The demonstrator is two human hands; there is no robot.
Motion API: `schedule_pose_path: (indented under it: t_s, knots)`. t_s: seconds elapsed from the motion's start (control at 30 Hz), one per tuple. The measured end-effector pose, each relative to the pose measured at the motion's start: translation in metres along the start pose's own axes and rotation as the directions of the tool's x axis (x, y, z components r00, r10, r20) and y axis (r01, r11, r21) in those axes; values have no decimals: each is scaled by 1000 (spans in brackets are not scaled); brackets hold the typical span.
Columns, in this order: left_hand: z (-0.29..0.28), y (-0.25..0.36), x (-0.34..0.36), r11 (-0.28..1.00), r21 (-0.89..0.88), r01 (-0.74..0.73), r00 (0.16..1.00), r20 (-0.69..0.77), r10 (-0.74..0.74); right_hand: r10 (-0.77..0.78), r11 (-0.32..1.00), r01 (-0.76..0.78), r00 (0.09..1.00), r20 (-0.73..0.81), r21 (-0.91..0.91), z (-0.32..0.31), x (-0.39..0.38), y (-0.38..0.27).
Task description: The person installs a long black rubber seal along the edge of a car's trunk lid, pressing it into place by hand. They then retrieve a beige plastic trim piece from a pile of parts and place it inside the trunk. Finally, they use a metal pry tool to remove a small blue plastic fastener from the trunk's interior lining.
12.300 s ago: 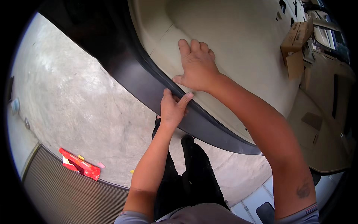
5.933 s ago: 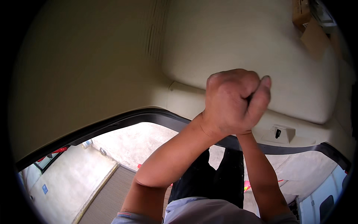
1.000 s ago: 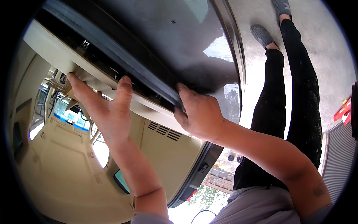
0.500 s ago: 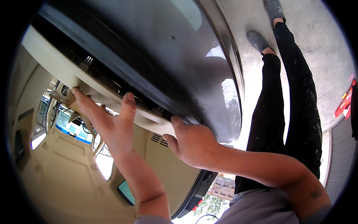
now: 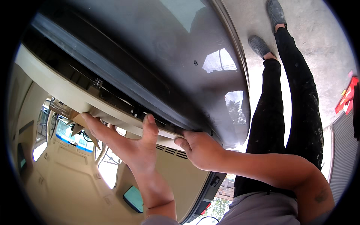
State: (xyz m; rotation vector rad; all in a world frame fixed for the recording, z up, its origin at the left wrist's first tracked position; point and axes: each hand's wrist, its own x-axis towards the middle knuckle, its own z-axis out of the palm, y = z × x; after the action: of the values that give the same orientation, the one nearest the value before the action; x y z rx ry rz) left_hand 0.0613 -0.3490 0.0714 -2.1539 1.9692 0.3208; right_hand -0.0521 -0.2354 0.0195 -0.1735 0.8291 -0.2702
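A long beige trim panel point(image 5: 56, 80) runs diagonally along the edge of a dark car body panel point(image 5: 168, 45), with a dark gap between them. My left hand point(image 5: 138, 148) grips the trim near its middle, thumb over the upper edge and fingers along the underside. At the trim's right end, my right hand point(image 5: 204, 150) is closed round the edge, its thumb lower and its curled fingertips hidden behind the edge. A small metal clip point(image 5: 98, 83) shows in the gap, left of my left thumb.
The car's beige interior lining point(image 5: 67, 176) fills the lower left, with windows beyond it. Brown cardboard-like pieces point(image 5: 77, 120) lie inside near my left fingers. My legs in black trousers point(image 5: 268, 108) stand on a pale floor point(image 5: 307, 45). A red object point(image 5: 348, 95) is at the right.
The trim, the dark panel and both hands appear lower and slightly further right in view. My left thumb is spread further from the fingers. Both hands keep hold of the trim.
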Motion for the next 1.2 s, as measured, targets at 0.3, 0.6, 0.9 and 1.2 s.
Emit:
schedule_pose_path:
  t_s: [0.3,0.6,0.9,1.2]
  knots:
    - [22,-20,10,974,-42,-222,971,-102,217,30,997,-34,998,-52,-66,12,5,0]
    - [43,-34,16,907,-167,-385,918,-166,360,-142,958,118,987,-76,-260,12,4,16]
    - [72,-34,21,891,-1,-453,782,-481,397,-402,810,289,907,-124,-511,12,2,22]
    - [47,-35,14,929,91,-358,886,-282,369,-428,689,290,902,-50,-664,9,-10,18]
